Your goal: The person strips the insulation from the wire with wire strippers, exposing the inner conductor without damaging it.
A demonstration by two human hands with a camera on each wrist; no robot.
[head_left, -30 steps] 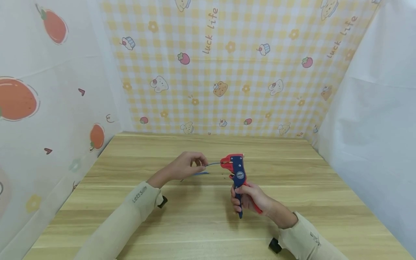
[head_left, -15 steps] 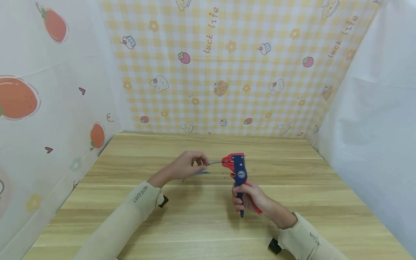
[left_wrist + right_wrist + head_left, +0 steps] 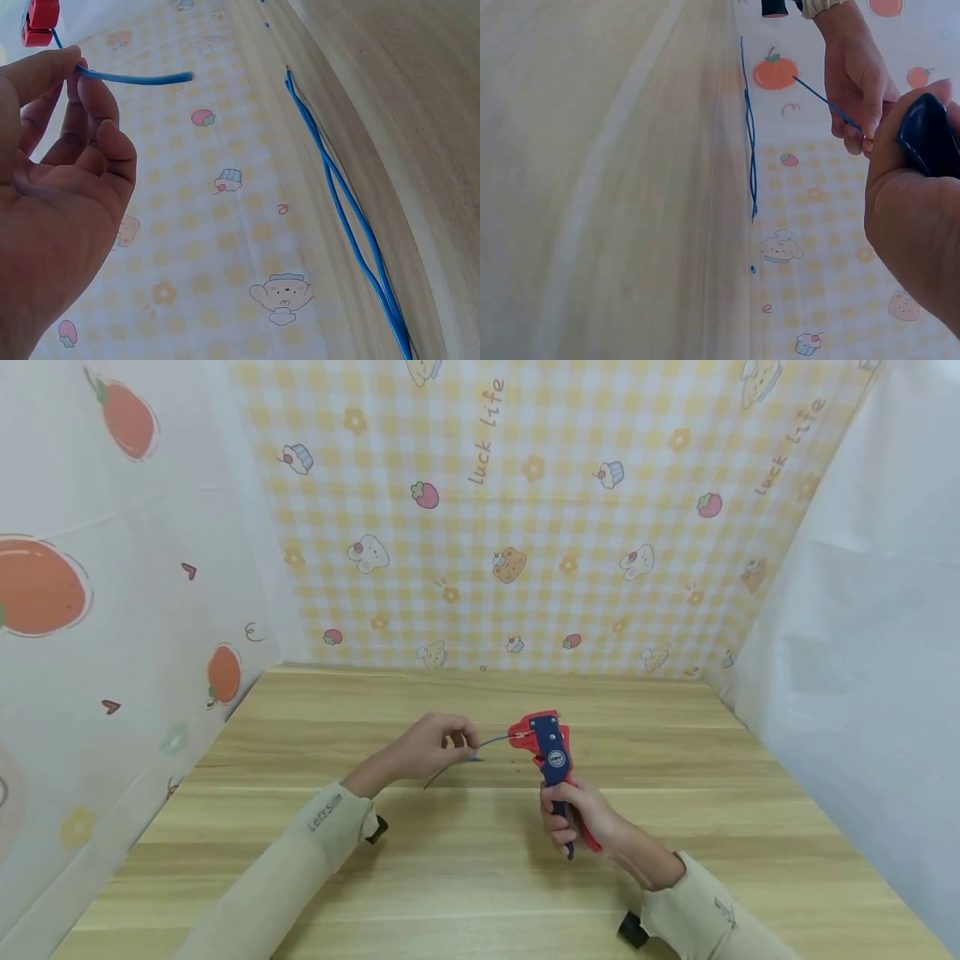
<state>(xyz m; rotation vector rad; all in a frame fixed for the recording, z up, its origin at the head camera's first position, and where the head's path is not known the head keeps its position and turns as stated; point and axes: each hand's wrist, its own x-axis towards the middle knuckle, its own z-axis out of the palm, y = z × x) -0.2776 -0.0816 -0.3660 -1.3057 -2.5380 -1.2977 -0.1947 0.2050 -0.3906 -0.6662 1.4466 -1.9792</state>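
Note:
My left hand (image 3: 442, 745) pinches a thin blue wire (image 3: 495, 740) between thumb and fingertips. One end of the wire enters the red nose of a red and blue wire stripper (image 3: 553, 752), where a pale bit shows at the tip. In the left wrist view the wire's free tail (image 3: 135, 78) sticks out past the fingers. My right hand (image 3: 577, 818) grips the stripper's handles, squeezed near each other, with the tool upright above the table. The blue handle (image 3: 930, 135) shows within the palm in the right wrist view.
Loose blue wires (image 3: 367, 240) lie on the wooden table (image 3: 480, 877) beneath the left hand. Tiny blue scraps (image 3: 753, 269) lie near their ends. A patterned cloth (image 3: 510, 527) stands behind the table, with white cloth (image 3: 862, 635) on the right.
The stripper's handles have come closer together and its lower end has swung slightly right. A pale bit now shows at its nose. The left hand has barely moved.

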